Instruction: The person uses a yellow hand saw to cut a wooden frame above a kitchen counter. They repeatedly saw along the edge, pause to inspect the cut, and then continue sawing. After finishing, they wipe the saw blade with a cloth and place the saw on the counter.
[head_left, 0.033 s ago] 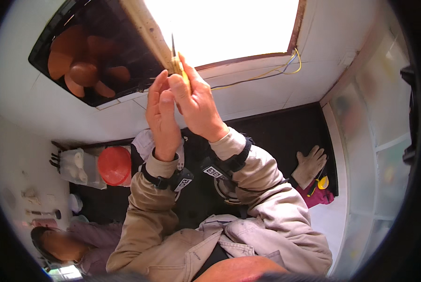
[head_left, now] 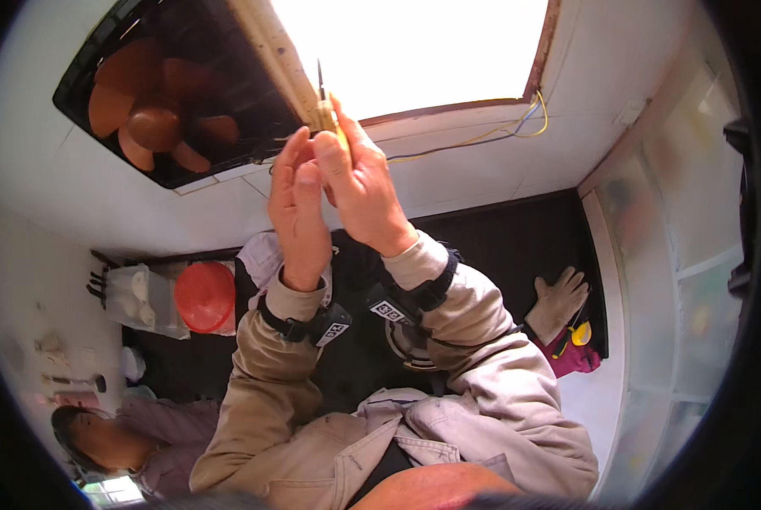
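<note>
Black counter (head_left: 516,229): stretches below the window (head_left: 414,51).
Window: glaring white, edged in brown at bottom and right.
Fan (head_left: 154,127): left of the window, past a pale wooden strip (head_left: 277,64); orange-brown blades, black frame.
Red round container (head_left: 204,297): below and left of the window.
Right hand (head_left: 365,191): at the window's lower left corner, thumb and fingers closed round the yellow-handled tool (head_left: 328,115).
Left hand (head_left: 299,212): just below that corner, fingers loosely bent; cannot tell whether it pinches anything.
Glove (head_left: 557,304): grey-beige, below the window's right side.
Yellow-handled tool: thin tip upward, overlapping the window's left edge.
Wires (head_left: 546,110): looped at the window's lower right corner.
</note>
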Demonstrator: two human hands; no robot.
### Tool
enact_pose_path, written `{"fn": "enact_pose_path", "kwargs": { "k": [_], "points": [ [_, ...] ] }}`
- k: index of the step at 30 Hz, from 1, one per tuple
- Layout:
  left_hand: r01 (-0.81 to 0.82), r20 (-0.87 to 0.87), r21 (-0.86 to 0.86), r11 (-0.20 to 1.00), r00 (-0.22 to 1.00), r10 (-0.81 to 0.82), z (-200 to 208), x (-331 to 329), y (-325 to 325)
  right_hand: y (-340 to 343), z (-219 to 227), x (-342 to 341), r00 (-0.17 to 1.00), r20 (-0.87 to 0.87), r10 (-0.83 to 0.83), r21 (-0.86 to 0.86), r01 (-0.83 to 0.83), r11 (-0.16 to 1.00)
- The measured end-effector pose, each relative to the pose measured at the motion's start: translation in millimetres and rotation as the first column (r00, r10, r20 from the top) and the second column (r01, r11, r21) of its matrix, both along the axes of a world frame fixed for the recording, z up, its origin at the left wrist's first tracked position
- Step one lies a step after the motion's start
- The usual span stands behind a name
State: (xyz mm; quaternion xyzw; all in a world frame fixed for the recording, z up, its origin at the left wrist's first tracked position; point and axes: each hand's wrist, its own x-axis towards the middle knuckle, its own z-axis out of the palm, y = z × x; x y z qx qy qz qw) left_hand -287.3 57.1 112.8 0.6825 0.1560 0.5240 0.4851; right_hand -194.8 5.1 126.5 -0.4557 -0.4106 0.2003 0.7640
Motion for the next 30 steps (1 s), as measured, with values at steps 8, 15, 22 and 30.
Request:
{"fn": "enact_pose_path", "kwargs": {
  "k": [8,15,22,30],
  "points": [
    [0.152,0.085,-0.074,0.986,0.986,-0.145,-42,3,-13,-8,13,4,0.990,-0.082,0.111,0.036,-0.109,0.993],
    [0.236,0.160,-0.145,0.961,0.964,-0.213,-47,10,-21,-1,9,6,0.995,-0.064,0.070,-0.072,-0.074,0.995],
    [0.363,0.174,-0.238,0.901,0.929,-0.328,-38,4,-14,6,6,1,0.998,-0.015,-0.054,-0.078,0.052,0.996],
    [-0.005,0.074,0.124,0.992,0.997,-0.004,-13,-2,13,1,18,-9,0.994,-0.104,-0.018,-0.102,0.007,0.995]
  ]
}}
